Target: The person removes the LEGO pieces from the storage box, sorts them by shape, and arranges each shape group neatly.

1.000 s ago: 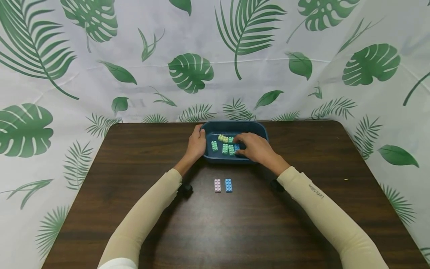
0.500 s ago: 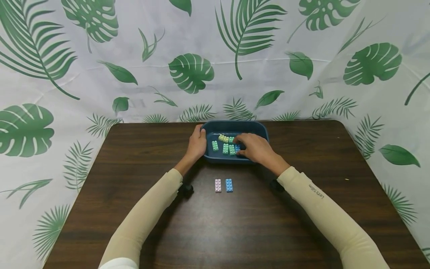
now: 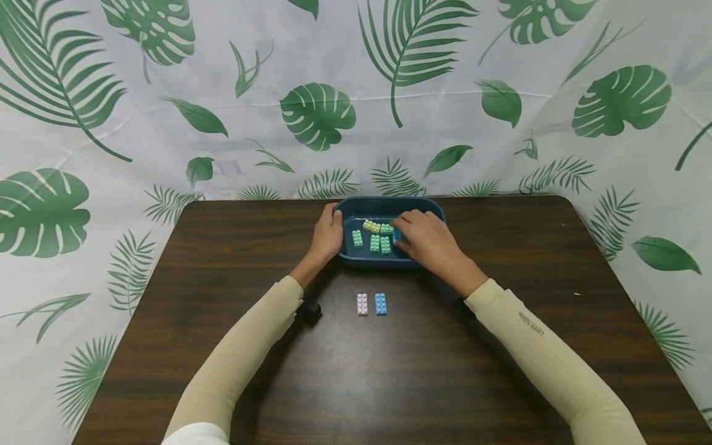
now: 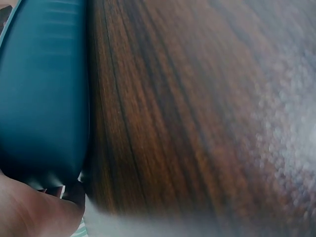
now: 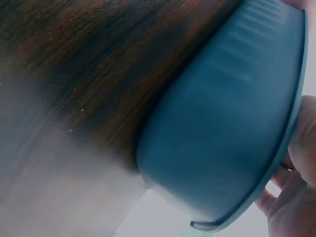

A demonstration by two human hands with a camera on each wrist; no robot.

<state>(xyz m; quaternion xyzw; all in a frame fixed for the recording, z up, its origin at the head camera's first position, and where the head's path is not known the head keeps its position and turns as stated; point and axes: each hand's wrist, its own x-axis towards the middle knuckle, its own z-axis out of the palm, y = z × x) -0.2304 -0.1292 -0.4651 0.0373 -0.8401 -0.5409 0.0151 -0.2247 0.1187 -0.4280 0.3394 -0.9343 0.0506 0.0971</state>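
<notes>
Head view: A person's left hand grips the left end of a blue tray at the far edge of a dark wood table, thumb by the rim. The right hand reaches into the tray's right side, thumb and fingers pinching a blue toy brick. Left of it in the tray lie a yellow brick and four green bricks. On the near side of the tray, a pink brick sits just left of a second blue brick. A leaf-print cloth hangs behind.

Left wrist view: The left hand shows at the tray's end, touching it.

Right wrist view: The right hand's fingers bend beyond the tray's rim; what they hold is hidden here.
</notes>
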